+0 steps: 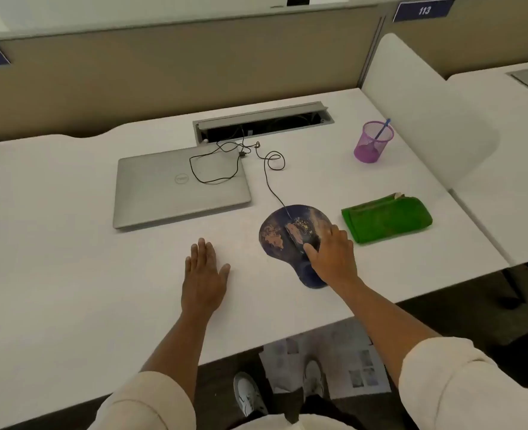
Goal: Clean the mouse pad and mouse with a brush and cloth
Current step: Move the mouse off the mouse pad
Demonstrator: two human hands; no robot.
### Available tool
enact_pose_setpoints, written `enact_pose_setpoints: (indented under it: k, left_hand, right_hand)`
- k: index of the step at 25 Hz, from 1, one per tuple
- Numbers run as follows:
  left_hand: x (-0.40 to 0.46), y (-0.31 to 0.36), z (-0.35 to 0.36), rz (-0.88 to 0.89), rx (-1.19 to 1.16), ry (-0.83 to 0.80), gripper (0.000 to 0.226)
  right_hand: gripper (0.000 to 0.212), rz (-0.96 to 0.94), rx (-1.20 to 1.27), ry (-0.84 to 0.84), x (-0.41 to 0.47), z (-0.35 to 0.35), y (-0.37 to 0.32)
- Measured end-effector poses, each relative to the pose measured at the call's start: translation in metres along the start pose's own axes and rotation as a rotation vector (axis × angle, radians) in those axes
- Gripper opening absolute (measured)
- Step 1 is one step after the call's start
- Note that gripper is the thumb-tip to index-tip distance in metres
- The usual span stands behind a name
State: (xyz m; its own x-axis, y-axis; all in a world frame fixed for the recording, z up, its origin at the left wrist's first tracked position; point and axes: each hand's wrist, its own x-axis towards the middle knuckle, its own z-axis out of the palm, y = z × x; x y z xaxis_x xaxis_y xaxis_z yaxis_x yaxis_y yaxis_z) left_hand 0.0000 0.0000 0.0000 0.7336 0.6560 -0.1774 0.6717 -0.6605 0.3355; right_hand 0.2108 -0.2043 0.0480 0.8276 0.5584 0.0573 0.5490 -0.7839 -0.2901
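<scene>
Where the white desk (pixel 70 259) fills most of the view, a beige partition (pixel 163 72) stands along its far edge and a white divider panel (pixel 417 119) along its right side. A closed silver laptop (pixel 175 187) lies left of centre, with a grey cable hatch (pixel 262 119) set into the desk beyond it. From the hatch a black cable (pixel 268 181) loops over the laptop's far right corner and runs near to the mouse. The folded green cloth (pixel 386 218) lies to the right of the mouse pad, close but apart from it. The dark blue mouse pad (pixel 275 234), patterned and rounded, sits near the desk's front edge, its wrist rest nearest the viewer. The left hand (pixel 203 274) rests flat on the bare desk, fingers straight and together, holding nothing, well left of the pad. The right hand (pixel 330 256) reaches over the pad, its fingers spread and its thumb against the mouse (pixel 296 234); whether it grips the mouse cannot be told. A purple mesh cup (pixel 372 142) stands far right, holding a blue-handled brush (pixel 382 130) that leans against its rim.
</scene>
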Motion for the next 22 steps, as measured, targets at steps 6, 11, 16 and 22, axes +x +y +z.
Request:
enact_pose_setpoints:
  k: [6, 11, 16, 22]
  left_hand:
    - [-0.005, -0.006, 0.010, -0.026, -0.001, 0.051, 0.071]
    - [-0.005, -0.009, 0.013, -0.024, -0.006, 0.083, 0.067]
    - [-0.005, -0.008, 0.013, -0.026, -0.020, 0.106, 0.064]
    - [-0.006, -0.007, 0.010, -0.015, -0.013, 0.116, 0.063]
  right_hand:
    - [0.095, 0.138, 0.006, -0.094, 0.005, 0.013, -0.010]
    - [0.090, 0.183, -0.002, -0.072, 0.015, 0.019, -0.014]
    - [0.080, 0.194, -0.036, -0.055, 0.020, 0.023, -0.013]
    - [0.077, 0.204, -0.011, -0.012, 0.018, 0.028, -0.014]
